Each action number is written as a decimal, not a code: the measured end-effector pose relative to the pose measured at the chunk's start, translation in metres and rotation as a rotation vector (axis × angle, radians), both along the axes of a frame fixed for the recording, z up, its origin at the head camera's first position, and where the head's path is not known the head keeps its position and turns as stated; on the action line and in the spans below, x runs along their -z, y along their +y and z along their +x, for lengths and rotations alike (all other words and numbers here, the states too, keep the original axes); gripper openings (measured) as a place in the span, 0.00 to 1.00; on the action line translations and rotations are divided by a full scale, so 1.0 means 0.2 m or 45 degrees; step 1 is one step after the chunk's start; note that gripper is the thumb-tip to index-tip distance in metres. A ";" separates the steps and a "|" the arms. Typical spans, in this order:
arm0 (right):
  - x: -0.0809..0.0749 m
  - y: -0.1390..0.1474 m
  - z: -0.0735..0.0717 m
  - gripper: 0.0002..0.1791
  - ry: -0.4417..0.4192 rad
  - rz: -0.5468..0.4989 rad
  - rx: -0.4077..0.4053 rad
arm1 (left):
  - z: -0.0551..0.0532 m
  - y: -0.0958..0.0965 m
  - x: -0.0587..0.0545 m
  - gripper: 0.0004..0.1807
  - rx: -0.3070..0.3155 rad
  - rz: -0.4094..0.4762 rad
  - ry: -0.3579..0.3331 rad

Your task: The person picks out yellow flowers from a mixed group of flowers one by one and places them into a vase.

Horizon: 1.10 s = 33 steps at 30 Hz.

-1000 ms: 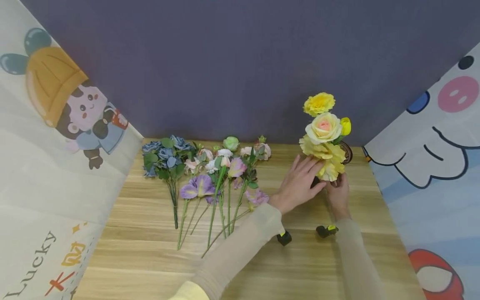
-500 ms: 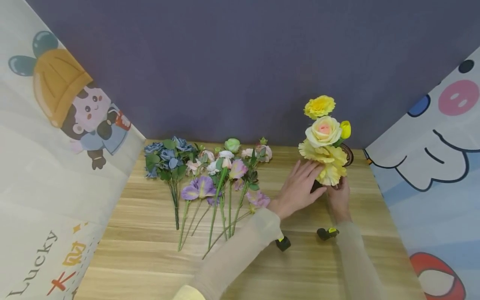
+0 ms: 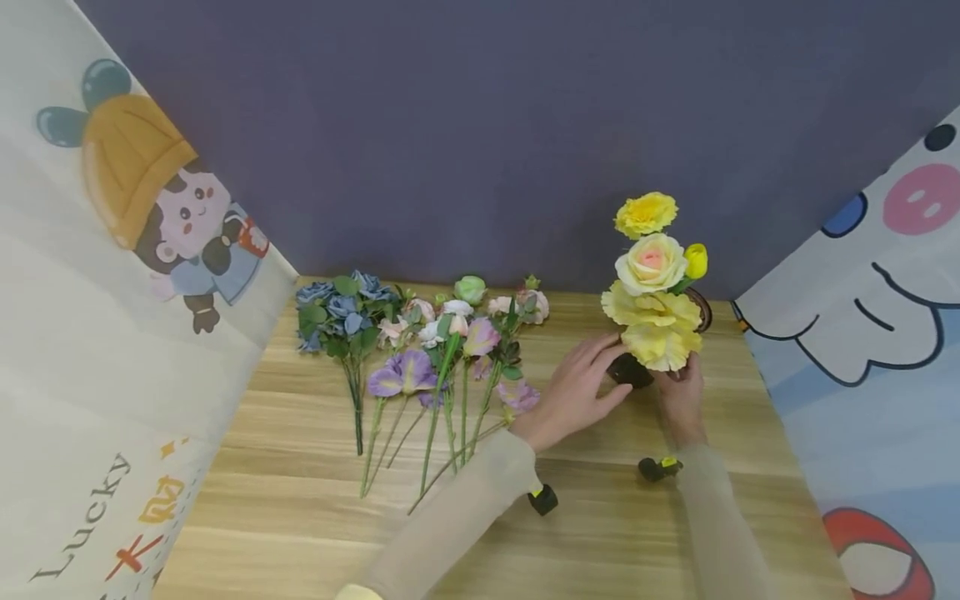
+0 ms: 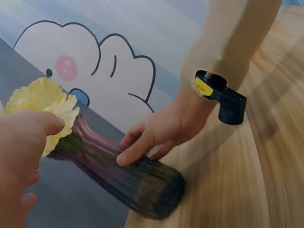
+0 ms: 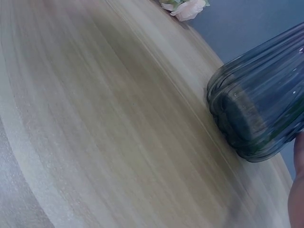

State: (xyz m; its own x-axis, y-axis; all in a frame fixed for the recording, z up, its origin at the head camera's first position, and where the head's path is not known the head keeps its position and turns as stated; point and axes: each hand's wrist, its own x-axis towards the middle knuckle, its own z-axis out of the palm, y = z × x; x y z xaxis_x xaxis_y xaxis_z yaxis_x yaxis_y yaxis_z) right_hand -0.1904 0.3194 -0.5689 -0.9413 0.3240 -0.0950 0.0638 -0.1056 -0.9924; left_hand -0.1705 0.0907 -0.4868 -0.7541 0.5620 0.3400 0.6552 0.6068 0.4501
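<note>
A ribbed, see-through dark glass vase (image 4: 107, 173) stands on the table at the right, holding yellow flowers. Among them are a cream rose (image 3: 651, 265), a bright yellow ruffled bloom (image 3: 646, 214), a yellow bud (image 3: 696, 261) and pale yellow wavy petals (image 3: 652, 325). My right hand (image 3: 681, 398) grips the vase low on its side; the left wrist view shows that thumb and fingers (image 4: 135, 151) around the glass. My left hand (image 3: 573, 393) is just left of the vase, its fingers extended and loose. Only a little of my right hand (image 5: 297, 180) shows in the right wrist view.
Loose artificial flowers lie on the wooden table (image 3: 300, 517) to the left: blue roses (image 3: 341, 308), purple blooms (image 3: 405, 372), a green bud (image 3: 470, 289) and pink ones (image 3: 534, 306). A round brown object (image 3: 703, 308), partly hidden, is behind the vase. Walls enclose three sides.
My left hand has drawn back leftward from the yellow petals, uncovering more of the dark vase. My right hand stays at the vase. The head view has shifted slightly.
</note>
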 end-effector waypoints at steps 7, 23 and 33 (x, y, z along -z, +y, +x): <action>-0.02 0.02 0.01 0.39 -0.054 0.004 0.009 | 0.06 -0.13 0.04 0.31 -0.025 0.042 -0.131; -0.04 0.05 0.03 0.38 -0.100 0.187 -0.030 | 0.15 -0.48 0.16 0.27 -0.087 0.274 -0.221; -0.02 0.07 0.05 0.38 -0.156 0.340 -0.056 | 0.20 -0.65 0.23 0.26 -0.184 0.316 -0.210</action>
